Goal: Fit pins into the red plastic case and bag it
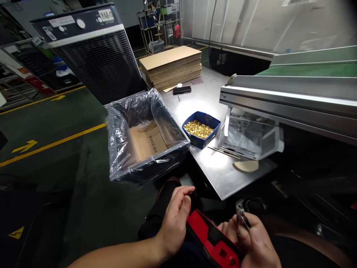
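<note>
A red and black tool (213, 238) lies tilted across the person's lap at the near edge, its red body running from near left toward near right. Just right of it, a small shiny metal clip (242, 217) stands upright.

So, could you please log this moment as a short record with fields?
left hand: left hand rests on the red tool, fingers curled
right hand: right hand pinches a small metal piece
table: steel table carries a blue tray of small brass parts
bin: plastic-lined bin stands beside the table
far end: cardboard stack, phone
</note>
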Action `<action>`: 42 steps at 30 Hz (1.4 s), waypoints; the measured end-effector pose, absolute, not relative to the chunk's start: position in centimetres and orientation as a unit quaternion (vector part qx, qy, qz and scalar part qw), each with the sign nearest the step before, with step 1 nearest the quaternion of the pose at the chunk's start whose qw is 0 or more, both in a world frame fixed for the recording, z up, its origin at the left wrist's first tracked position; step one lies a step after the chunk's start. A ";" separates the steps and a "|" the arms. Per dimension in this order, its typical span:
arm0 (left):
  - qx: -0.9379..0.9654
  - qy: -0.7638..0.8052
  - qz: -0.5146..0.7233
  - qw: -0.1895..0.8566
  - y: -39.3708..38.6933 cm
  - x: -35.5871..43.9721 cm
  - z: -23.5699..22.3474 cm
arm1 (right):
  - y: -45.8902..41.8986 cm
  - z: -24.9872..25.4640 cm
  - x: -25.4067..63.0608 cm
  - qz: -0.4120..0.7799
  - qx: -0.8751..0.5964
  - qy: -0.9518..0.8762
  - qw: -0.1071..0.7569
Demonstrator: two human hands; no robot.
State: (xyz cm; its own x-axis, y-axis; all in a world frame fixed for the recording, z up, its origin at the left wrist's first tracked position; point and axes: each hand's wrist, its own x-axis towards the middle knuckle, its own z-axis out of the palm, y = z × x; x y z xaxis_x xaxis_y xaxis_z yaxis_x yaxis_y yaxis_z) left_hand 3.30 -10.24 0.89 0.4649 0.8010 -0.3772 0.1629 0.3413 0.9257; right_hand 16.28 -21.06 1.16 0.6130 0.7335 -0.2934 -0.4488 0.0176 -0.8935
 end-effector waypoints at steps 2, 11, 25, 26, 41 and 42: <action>0.673 0.323 0.262 0.612 -10.0 2.5 1.7 | -21.1 1.0 16.7 0.466 -0.558 -0.081 0.682; 0.766 0.130 0.260 0.574 -10.2 2.1 2.3 | -20.8 2.4 16.7 0.517 -0.543 0.042 0.660; 0.514 0.241 0.124 0.814 -11.2 2.3 3.1 | -19.9 4.2 15.9 0.440 -0.616 -0.028 0.653; 0.525 0.239 0.133 0.806 -11.3 2.3 3.0 | -20.0 4.1 16.0 0.442 -0.619 -0.043 0.648; 0.747 0.245 0.185 0.590 -9.6 3.0 3.7 | -20.4 3.0 18.2 0.460 -0.662 -0.100 0.583; 0.725 0.269 0.197 0.602 -9.7 2.9 3.5 | -20.6 2.8 18.5 0.449 -0.661 -0.069 0.597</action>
